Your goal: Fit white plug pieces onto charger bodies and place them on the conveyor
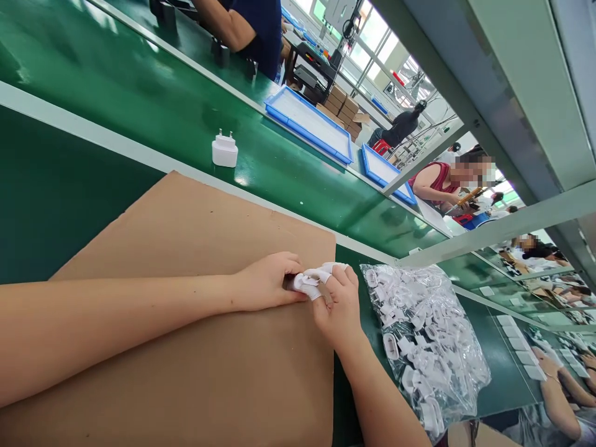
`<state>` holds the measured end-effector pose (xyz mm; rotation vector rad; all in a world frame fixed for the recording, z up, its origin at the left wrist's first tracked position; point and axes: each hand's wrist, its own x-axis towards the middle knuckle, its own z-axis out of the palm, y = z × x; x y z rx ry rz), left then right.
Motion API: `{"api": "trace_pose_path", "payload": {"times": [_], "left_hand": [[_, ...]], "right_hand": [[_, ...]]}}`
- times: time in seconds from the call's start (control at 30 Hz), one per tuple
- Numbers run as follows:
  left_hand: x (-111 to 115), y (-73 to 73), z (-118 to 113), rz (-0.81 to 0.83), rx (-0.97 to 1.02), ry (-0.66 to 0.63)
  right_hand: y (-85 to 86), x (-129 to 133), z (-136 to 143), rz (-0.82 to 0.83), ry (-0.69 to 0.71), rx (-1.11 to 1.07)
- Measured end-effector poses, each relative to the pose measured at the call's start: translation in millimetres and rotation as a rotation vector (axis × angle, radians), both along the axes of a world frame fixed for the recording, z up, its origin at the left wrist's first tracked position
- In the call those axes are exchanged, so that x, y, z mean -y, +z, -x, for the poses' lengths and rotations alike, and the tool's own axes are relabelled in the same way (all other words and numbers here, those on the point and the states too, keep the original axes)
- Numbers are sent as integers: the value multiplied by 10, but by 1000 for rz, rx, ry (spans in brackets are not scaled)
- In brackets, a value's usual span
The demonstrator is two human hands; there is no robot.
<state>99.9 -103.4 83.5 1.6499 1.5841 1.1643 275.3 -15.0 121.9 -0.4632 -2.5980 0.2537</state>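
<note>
My left hand [267,282] is closed round a small white plastic piece [298,283], mostly hidden by the fingers. From the other side my right hand [341,307], with white coverings on its thumb and fingertips, pinches at the same piece. Both hands are just above the right part of a brown cardboard sheet [195,372]. Right of my right hand lies a clear plastic bag [428,341] full of white plastic housings. Beyond the cardboard, a white two-pin charger plug [225,151] stands on the green belt with its pins up.
A green conveyor belt [153,112] with pale rails runs diagonally past the bench. Blue-rimmed trays [310,124] lie along its far side. A metal frame [488,230] slants overhead at right. Co-workers sit across the belt and at right, near a row of white pieces [520,347].
</note>
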Motion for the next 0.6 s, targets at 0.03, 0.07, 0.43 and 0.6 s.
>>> {"api": "trace_pose_path", "payload": {"times": [0.03, 0.07, 0.43, 0.6], "left_hand": [[2, 2, 0, 0, -3, 2], [4, 6, 0, 1, -4, 3], [35, 61, -41, 6, 0, 27], [-297, 129, 291, 28, -57, 332]], "right_hand": [[2, -9, 2, -11, -8, 8], [4, -19, 5, -20, -19, 14], [-378, 69, -13, 363, -155, -354], [-499, 91, 4, 648, -231, -477]]}}
